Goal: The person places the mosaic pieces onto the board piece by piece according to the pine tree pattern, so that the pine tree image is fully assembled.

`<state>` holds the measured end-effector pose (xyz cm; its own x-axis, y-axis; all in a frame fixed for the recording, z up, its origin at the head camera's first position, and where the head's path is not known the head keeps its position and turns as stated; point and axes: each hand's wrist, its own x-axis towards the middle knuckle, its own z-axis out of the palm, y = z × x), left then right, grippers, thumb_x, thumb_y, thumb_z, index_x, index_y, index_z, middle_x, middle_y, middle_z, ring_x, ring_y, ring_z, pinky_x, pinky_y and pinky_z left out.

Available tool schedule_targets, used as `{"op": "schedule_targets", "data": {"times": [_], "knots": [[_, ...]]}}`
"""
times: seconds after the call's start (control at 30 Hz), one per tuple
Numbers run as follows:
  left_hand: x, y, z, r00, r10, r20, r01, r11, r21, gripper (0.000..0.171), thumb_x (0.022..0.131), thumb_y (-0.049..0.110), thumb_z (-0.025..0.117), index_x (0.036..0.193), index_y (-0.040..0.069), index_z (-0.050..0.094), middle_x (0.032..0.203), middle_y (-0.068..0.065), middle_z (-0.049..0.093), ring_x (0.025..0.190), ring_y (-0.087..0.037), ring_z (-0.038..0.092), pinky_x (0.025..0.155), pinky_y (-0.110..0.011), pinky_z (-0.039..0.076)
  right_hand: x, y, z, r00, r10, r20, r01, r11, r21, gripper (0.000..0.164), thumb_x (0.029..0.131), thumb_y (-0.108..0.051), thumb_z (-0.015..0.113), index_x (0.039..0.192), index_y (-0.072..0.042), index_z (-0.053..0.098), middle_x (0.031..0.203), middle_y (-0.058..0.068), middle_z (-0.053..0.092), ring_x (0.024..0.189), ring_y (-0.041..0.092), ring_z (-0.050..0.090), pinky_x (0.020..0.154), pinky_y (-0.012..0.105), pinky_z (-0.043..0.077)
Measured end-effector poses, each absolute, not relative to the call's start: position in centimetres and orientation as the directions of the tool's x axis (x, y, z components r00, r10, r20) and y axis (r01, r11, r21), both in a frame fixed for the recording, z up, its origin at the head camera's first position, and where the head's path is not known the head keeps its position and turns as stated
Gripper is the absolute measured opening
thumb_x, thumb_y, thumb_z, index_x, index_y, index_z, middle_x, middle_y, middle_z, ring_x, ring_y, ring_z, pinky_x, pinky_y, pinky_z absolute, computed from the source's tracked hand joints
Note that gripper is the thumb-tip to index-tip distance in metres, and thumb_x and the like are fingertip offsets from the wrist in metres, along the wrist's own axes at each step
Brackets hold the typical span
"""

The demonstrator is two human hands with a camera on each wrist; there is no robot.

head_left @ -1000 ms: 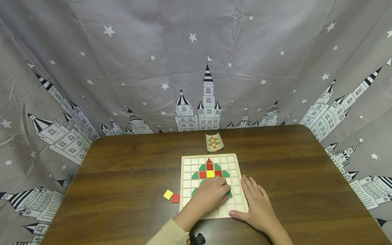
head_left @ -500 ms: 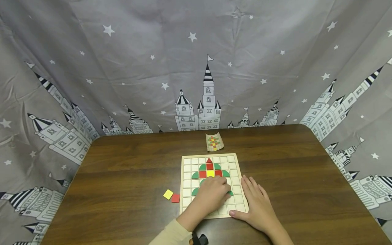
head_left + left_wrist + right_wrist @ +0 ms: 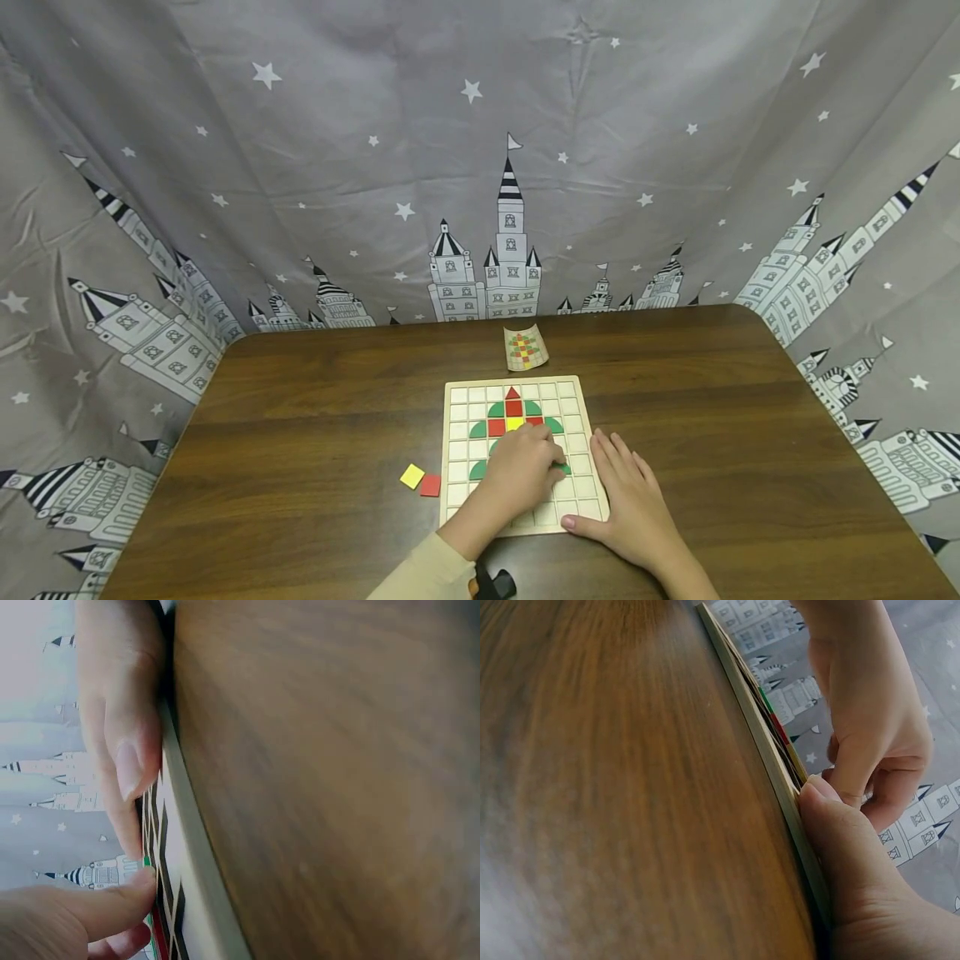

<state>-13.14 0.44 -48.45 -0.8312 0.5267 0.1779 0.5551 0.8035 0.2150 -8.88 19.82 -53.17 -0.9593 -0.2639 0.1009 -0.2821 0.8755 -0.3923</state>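
Observation:
A pale wooden grid board (image 3: 457,450) lies on the table, with red, yellow and green tiles set in it in a tree-like shape topped by a red triangle (image 3: 512,394). My left hand (image 3: 517,475) reaches over its middle with bent fingers at the tiles, covering part of the pattern. In the left wrist view its thumb (image 3: 124,904) touches down by a green and red strip of tiles; whether it pinches one is hidden. My right hand (image 3: 637,508) lies against the board's near right corner, fingers extended along the right side, thumb (image 3: 829,806) on the near rim.
A yellow square tile (image 3: 412,477) and a red square tile (image 3: 431,486) lie left of the board. Behind it stands a small curled pattern card (image 3: 526,348). A grey castle-print curtain (image 3: 360,183) hangs beyond the table (image 3: 315,433).
My left hand and sleeve have shifted slightly right over the board, uncovering a bit more of the green tile left of the hand. My right hand and the loose tiles stay put.

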Motion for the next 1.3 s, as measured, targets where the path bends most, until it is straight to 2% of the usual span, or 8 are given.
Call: {"op": "schedule_targets", "data": {"times": [0.17,0.33,0.53,0.73,0.93,1.07,1.2,1.3], "knots": [[-13.3,0.4,-48.6,-0.868,0.467,0.169,0.496,0.801,0.335,0.012,0.079,0.029,0.083,0.089,0.021,0.081,0.081,0.007,0.064,0.073,-0.009,0.056,0.060,-0.020,0.043,-8.9,19.8,-53.2,-0.959,-0.264,0.099,-0.282,0.875,-0.393,0.121,0.069,-0.082,0.065,0.156,-0.008,0.028,0.164,0.007,0.026,0.151,0.031,0.023,0.116,0.054,0.018],[-13.4,0.3,-48.5,-0.876,0.460,0.147,0.480,0.796,0.370,0.013,0.080,0.029,0.083,0.091,0.022,0.082,0.080,0.007,0.063,0.071,-0.006,0.053,0.059,-0.018,0.039,-8.8,19.8,-53.2,-0.961,-0.261,0.094,-0.277,0.877,-0.393,0.120,0.070,-0.083,0.064,0.157,-0.008,0.028,0.164,0.007,0.026,0.151,0.031,0.023,0.116,0.054,0.018],[-13.0,-0.1,-48.1,-0.861,0.493,0.127,0.507,0.806,0.306,0.018,0.081,0.027,0.082,0.099,0.026,0.081,0.081,0.008,0.060,0.069,-0.005,0.047,0.058,-0.018,0.036,-8.8,19.7,-53.2,-0.960,-0.262,0.093,-0.278,0.878,-0.390,0.121,0.069,-0.083,0.063,0.157,-0.009,0.028,0.164,0.007,0.026,0.151,0.032,0.022,0.116,0.054,0.018],[-12.8,-0.8,-47.9,-0.823,0.553,0.132,0.568,0.792,0.226,0.022,0.088,0.026,0.076,0.108,0.033,0.078,0.083,0.009,0.057,0.070,-0.004,0.043,0.057,-0.017,0.035,-8.8,19.8,-53.2,-0.958,-0.268,0.106,-0.288,0.876,-0.386,0.119,0.070,-0.082,0.065,0.156,-0.009,0.028,0.164,0.008,0.027,0.151,0.033,0.023,0.116,0.054,0.018],[-12.1,-1.9,-47.7,-0.789,0.583,0.194,0.614,0.749,0.248,0.021,0.089,0.026,0.074,0.110,0.030,0.078,0.083,0.010,0.059,0.071,-0.003,0.048,0.058,-0.016,0.038,-8.8,19.8,-53.2,-0.957,-0.270,0.106,-0.290,0.873,-0.392,0.119,0.070,-0.082,0.064,0.157,-0.009,0.028,0.164,0.008,0.027,0.151,0.033,0.023,0.116,0.055,0.018],[-11.4,-3.5,-47.4,-0.817,0.544,0.192,0.576,0.759,0.302,0.025,0.089,0.025,0.072,0.114,0.028,0.076,0.087,0.009,0.062,0.077,-0.006,0.054,0.062,-0.020,0.044,-8.9,19.8,-53.2,-0.959,-0.266,0.102,-0.285,0.875,-0.391,0.120,0.070,-0.083,0.063,0.157,-0.009,0.028,0.164,0.008,0.027,0.151,0.033,0.023,0.116,0.055,0.018],[-10.7,-6.2,-47.4,-0.874,0.451,0.183,0.486,0.787,0.380,0.027,0.091,0.026,0.070,0.118,0.024,0.073,0.091,0.008,0.064,0.078,-0.008,0.053,0.062,-0.021,0.043,-8.9,19.8,-53.2,-0.961,-0.260,0.091,-0.275,0.878,-0.393,0.121,0.069,-0.084,0.063,0.157,-0.009,0.028,0.164,0.008,0.027,0.151,0.033,0.023,0.116,0.056,0.018],[-10.2,-8.7,-47.6,-0.918,0.346,0.197,0.398,0.798,0.452,0.028,0.091,0.027,0.071,0.119,0.022,0.072,0.086,0.012,0.062,0.073,-0.004,0.049,0.060,-0.019,0.040,-8.9,19.8,-53.1,-0.963,-0.258,0.083,-0.269,0.878,-0.396,0.122,0.068,-0.084,0.063,0.157,-0.009,0.027,0.164,0.008,0.026,0.151,0.033,0.022,0.116,0.056,0.018]]}}
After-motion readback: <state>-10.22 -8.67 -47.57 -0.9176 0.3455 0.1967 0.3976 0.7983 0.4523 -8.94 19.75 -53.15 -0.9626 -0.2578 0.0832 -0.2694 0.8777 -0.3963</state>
